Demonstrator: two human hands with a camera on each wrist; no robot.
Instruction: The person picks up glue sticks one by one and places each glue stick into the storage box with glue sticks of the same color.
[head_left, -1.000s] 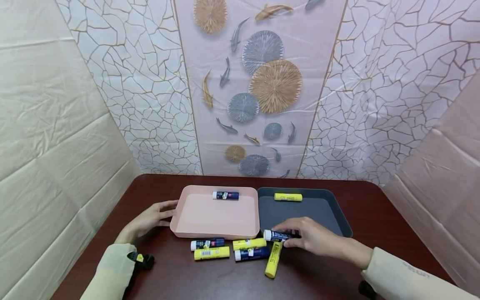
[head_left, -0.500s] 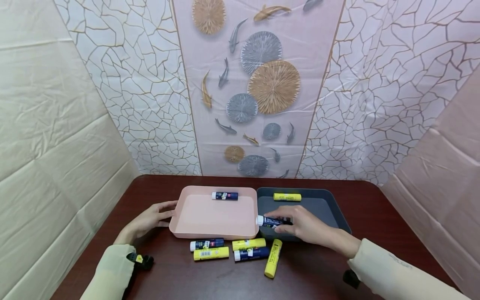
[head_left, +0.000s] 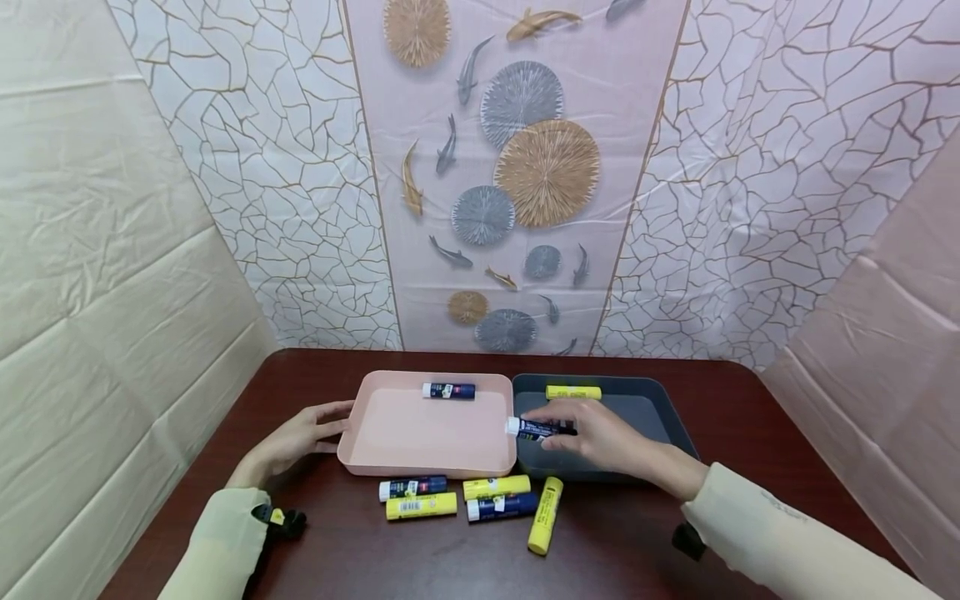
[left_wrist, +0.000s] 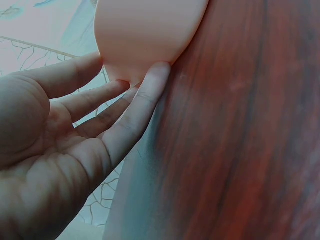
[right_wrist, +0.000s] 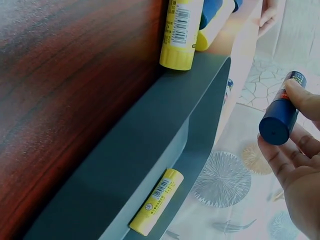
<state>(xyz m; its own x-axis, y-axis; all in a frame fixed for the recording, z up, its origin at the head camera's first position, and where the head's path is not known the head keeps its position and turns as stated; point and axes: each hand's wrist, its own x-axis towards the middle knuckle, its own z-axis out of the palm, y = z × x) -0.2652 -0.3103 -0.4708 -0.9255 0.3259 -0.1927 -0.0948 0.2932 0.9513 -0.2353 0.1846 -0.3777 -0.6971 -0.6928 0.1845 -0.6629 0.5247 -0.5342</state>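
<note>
My right hand (head_left: 600,432) pinches a dark blue glue stick with a white end (head_left: 534,429) between thumb and fingers. It hangs above the left wall of the dark grey tray (head_left: 663,417), white end toward the pink tray (head_left: 435,437). In the right wrist view the blue glue stick (right_wrist: 281,117) is clear of the tray. My left hand (head_left: 303,435) touches the left end of the pink tray, its fairly straight fingertips (left_wrist: 157,75) against the outer wall. One blue glue stick (head_left: 448,391) lies inside the pink tray, and a yellow one (head_left: 573,392) inside the grey tray.
In front of the trays, a blue glue stick (head_left: 412,487) lies beside a yellow one (head_left: 422,506). To their right are another yellow (head_left: 497,487) and blue pair (head_left: 502,507). A slanting yellow glue stick (head_left: 545,517) lies further right on the brown table (head_left: 337,550).
My right hand has lifted the blue glue stick from beside the slanting yellow one and carried it away from me and slightly left, over the trays. The left hand stays at the pink tray.
</note>
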